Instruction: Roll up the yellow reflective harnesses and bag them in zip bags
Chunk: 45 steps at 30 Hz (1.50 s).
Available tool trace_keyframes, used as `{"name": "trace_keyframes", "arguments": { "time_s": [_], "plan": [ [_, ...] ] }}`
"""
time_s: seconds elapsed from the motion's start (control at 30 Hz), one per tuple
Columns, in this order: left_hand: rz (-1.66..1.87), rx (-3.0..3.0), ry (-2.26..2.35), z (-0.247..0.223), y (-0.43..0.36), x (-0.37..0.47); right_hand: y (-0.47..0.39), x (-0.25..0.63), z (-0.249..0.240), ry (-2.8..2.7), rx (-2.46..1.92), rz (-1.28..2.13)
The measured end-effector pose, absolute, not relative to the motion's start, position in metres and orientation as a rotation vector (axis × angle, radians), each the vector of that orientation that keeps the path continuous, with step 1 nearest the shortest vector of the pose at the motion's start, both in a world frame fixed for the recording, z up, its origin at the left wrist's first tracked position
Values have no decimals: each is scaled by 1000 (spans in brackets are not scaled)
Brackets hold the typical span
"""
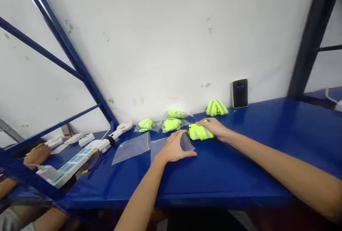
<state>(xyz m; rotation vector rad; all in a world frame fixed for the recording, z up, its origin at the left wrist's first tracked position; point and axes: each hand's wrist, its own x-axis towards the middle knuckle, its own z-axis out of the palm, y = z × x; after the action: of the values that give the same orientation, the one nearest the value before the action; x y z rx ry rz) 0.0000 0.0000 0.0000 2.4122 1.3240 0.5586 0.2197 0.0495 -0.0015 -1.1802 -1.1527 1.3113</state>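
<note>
My left hand rests flat on a clear plastic zip bag lying on the blue table, thumb at the bag's open end. My right hand grips a folded neon-yellow reflective band just right of the bag's mouth. A second empty clear bag lies to the left. Behind, near the wall, lie three bagged yellow bands and one loose folded band.
A black device leans against the white wall. A white handheld fan and a white tray with blue-labelled parts sit at the left. Another person's hand works at the far left. Blue frame bars cross the left side.
</note>
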Motion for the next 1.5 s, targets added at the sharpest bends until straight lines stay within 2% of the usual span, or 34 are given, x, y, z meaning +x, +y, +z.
{"name": "trace_keyframes", "arguments": {
  "time_s": [0.3, 0.5, 0.87, 1.13, 1.5],
  "plan": [
    [776, 2412, 1308, -8, 5, 2, 46, 213, -1, -1149, -1092, 1507],
    [1013, 2377, 1235, -4, 3, 3, 45, 216, -1, -1224, -1151, 1357],
    [827, 2666, 1403, -5, -7, 9, 37, 212, 4, -1659, -1213, 961],
    [658, 2583, 1472, -5, -5, 8, 35, 210, 5, -1666, -1209, 971],
    [756, 2787, 1354, -2, -6, 17, 35, 203, 2, -1645, -1140, 914]
  ]
}}
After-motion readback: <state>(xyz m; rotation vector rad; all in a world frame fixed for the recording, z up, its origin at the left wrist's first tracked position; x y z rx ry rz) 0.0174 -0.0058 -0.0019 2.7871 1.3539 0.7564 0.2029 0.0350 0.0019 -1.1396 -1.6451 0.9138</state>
